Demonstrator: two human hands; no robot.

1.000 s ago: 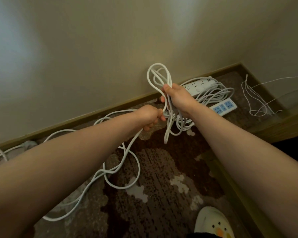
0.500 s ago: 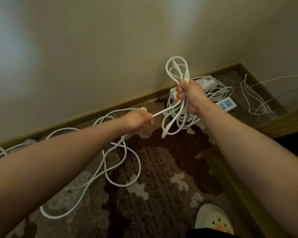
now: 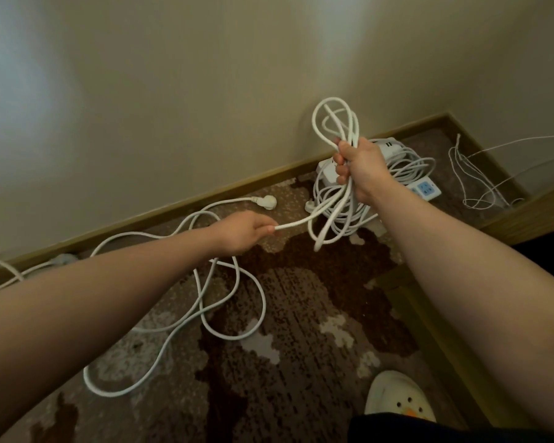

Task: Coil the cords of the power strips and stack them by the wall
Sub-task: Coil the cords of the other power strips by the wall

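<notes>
Both forearms [image 3: 115, 302] were bare from the frame edge to the wrists, with no sleeves, watch, rings or bands showing. The left hand [image 3: 242, 231] and right hand [image 3: 362, 169] wore no gloves. One foot wore a white clog [image 3: 394, 398] with round holes in its top and an orange mark at its near edge. A strip of dark cloth [image 3: 429, 428] crossed the bottom edge beside it.

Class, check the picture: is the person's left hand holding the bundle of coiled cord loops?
No, the right hand grips the coiled loops; the left hand holds one strand.
</notes>
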